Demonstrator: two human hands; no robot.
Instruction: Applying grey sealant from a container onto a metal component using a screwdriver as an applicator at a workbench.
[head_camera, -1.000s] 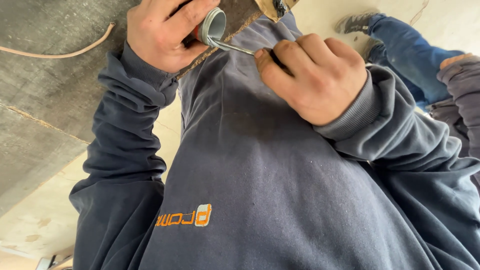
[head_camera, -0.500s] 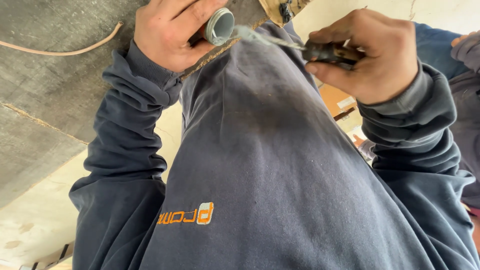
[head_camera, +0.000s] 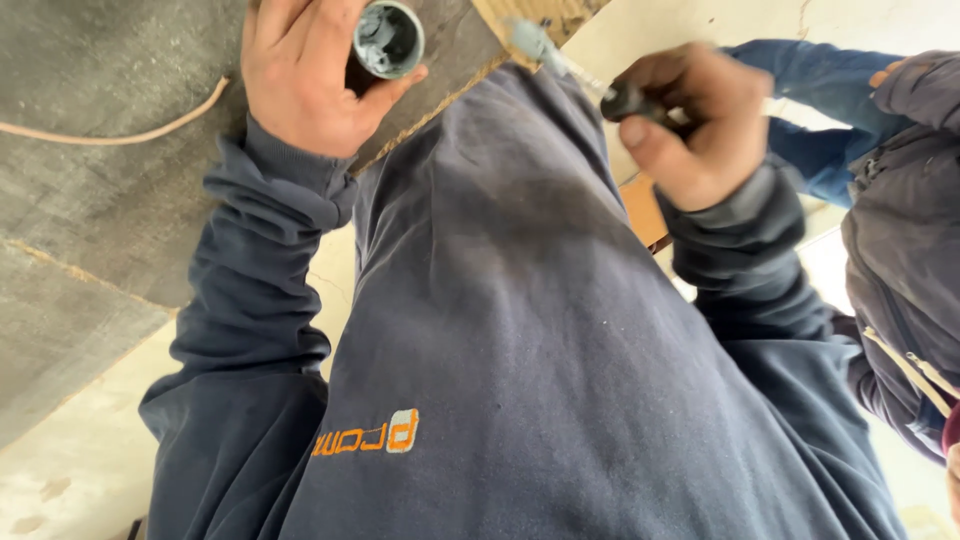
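My left hand grips a small round grey tub with grey paste inside, its open mouth facing the camera. My right hand is closed on the dark handle of a narrow putty knife; its paste-covered blade points up and left, toward the edge of a brown board. The blade is blurred. My dark blue sweatshirt, with an orange mark on the chest, fills the middle of the view between both arms.
A grey panel with a thin beige cable lies on the left. Pale plastered floor shows at lower left. Another person in a dark jacket and blue trousers is at the right.
My right hand has swung the putty knife away from the tub, to the right and upward. The tub has tilted so that its open mouth now shows. The view has shifted.
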